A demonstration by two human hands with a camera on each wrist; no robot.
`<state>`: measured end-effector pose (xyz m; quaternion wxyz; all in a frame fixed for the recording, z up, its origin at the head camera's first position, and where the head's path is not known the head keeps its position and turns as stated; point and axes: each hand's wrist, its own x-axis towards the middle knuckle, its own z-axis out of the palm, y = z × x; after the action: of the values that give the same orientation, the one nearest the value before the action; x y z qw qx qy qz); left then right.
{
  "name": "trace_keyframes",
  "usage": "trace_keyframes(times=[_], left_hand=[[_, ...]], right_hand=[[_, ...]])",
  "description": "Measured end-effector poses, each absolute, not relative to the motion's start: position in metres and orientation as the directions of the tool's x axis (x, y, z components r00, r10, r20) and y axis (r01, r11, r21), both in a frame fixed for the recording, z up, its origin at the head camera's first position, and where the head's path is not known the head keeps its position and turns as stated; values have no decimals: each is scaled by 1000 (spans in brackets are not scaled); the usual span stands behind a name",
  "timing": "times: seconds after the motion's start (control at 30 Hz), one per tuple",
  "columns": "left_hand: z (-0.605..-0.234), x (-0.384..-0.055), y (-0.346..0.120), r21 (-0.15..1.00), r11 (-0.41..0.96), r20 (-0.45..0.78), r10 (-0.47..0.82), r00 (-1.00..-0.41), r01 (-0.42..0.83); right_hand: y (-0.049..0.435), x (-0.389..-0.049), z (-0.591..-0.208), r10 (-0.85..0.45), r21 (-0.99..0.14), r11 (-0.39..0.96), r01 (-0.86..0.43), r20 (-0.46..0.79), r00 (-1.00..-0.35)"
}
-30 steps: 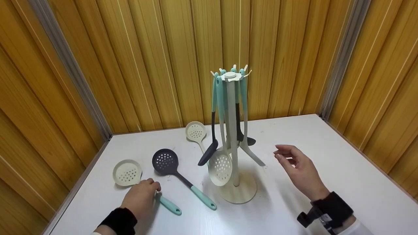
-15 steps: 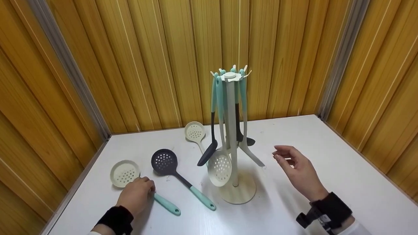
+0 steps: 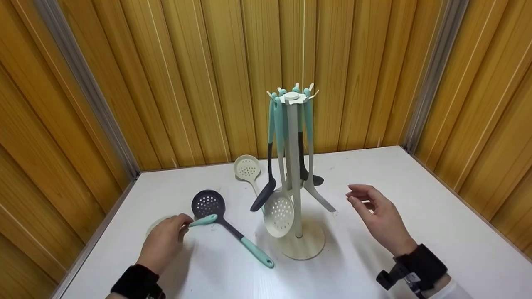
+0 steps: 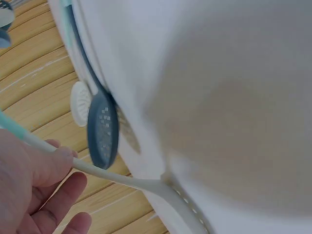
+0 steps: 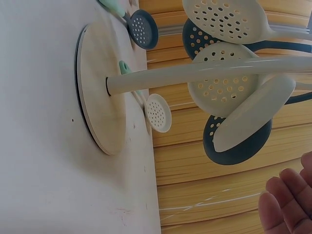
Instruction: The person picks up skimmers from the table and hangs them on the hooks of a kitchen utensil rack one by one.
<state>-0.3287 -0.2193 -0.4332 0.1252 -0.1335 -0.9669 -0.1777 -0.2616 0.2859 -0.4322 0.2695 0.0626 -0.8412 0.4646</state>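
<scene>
Where the left hand [image 3: 164, 238] pinches, the skimmer [image 4: 119, 179] narrows.

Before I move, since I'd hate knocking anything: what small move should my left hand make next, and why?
Probably lift the cream skimmer slightly, toward the stand: your left hand pinches it, in the head view its mint handle overlaps the dark skimmer, and similar utensils hang from the stand.
</scene>
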Motion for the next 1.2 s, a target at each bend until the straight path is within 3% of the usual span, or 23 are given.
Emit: trace_keyframes(times=[0.2, 0.47, 0.8, 1.2], left_hand=[[-425, -316, -210, 365, 872, 375, 182, -909, 326], [-411, -300, -190, 422, 861, 397, 108, -911, 286], [-393, -283, -163, 558, 733, 482, 95, -871, 388], [-384, -268, -123, 556, 604, 613, 167, -773, 571]], right_hand=[[286, -260, -430, 143, -747, 566, -350, 507, -850], [288, -256, -430, 149, -742, 577, -341, 506, -849], [286, -254, -427, 141, -740, 582, -338, 501, -854], [280, -251, -423, 126, -721, 589, -365, 528, -840]])
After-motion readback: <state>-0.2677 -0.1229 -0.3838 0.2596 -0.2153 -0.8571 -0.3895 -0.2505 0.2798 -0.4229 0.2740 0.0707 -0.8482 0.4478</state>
